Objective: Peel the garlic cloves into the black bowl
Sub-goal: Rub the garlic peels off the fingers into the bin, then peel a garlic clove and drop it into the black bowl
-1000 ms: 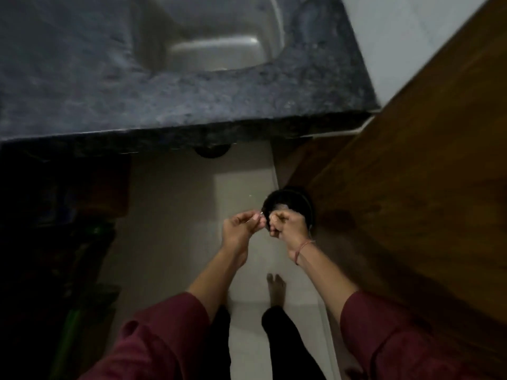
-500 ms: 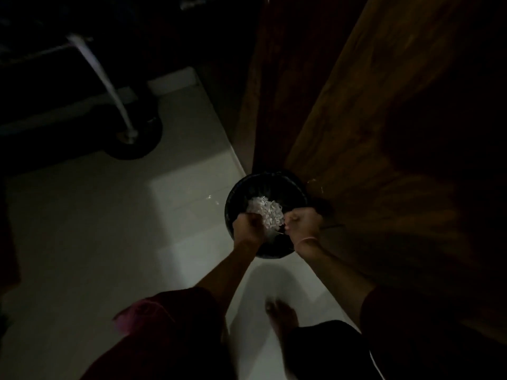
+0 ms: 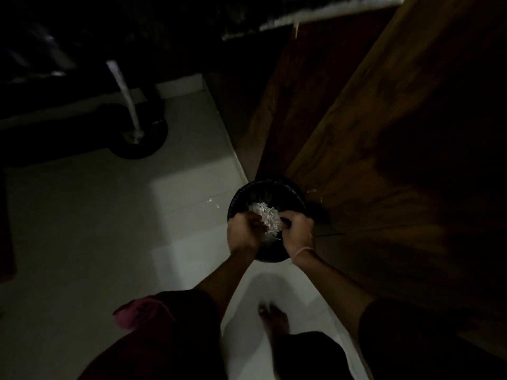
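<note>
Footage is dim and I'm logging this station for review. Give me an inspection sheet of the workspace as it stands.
Surface: pale tiled floor, dimly lit.
Job's things: black bowl on the floor against the wooden panel, holding a pale heap; cloves or skins, cannot tell.
Clutter: pale scraps on the floor left of the bowl.
Grippers: left hand and right hand over the bowl, fingers curled; what they hold is hidden.
Cables: nothing seen.
Surroundings: metal post on a round black base; bare foot.
</note>
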